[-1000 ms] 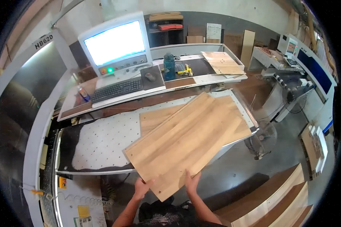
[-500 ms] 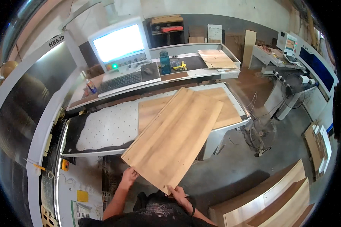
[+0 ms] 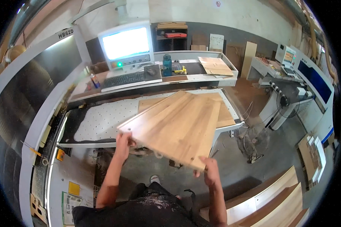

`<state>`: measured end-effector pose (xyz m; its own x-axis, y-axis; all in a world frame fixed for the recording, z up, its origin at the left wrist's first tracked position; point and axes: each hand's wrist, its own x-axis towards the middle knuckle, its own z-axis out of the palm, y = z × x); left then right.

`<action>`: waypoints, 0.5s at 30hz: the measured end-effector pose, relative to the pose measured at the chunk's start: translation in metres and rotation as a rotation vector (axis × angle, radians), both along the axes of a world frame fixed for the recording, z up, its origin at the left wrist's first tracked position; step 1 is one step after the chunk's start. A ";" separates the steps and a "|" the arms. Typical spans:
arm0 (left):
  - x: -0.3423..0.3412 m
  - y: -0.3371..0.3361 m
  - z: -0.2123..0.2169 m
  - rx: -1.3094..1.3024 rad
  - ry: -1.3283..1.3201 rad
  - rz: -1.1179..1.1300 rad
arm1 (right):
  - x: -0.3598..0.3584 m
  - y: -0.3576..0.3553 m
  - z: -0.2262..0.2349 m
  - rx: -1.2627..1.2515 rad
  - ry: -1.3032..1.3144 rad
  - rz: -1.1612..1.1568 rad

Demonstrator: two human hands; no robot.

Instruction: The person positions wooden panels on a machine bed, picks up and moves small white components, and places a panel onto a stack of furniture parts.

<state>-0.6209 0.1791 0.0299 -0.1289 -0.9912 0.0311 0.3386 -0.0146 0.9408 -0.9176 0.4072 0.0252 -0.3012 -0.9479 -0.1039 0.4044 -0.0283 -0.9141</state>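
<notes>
A long wood-grain board is held out in front of me, its far end over the perforated white table. At the board's near left corner, my left hand is closed on the edge, next to a small hole. Around the near right corner my right hand grips it too, thumb on top and fingers underneath. Another wood-grain board lies on the table, partly hidden beneath the held one.
A console with a lit monitor, keyboard and blue bottle stands behind the table. Stacked boards lie at the lower right. A floor fan stands right of the table. A large machine housing rises at left.
Both hands have moved forward and farther apart, the right one swinging rightward. The board's near end has lifted away from my body and turned, with its far end staying over the table.
</notes>
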 end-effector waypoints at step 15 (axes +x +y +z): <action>-0.061 -0.042 0.119 -0.267 0.165 -0.052 | -0.071 -0.063 0.134 -0.232 -0.373 -0.015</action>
<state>-0.6824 0.1368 0.1489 -0.1506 -0.9374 0.3142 0.4922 0.2045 0.8461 -0.9889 0.3438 0.1592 -0.2972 -0.9548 0.0069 0.7035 -0.2238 -0.6746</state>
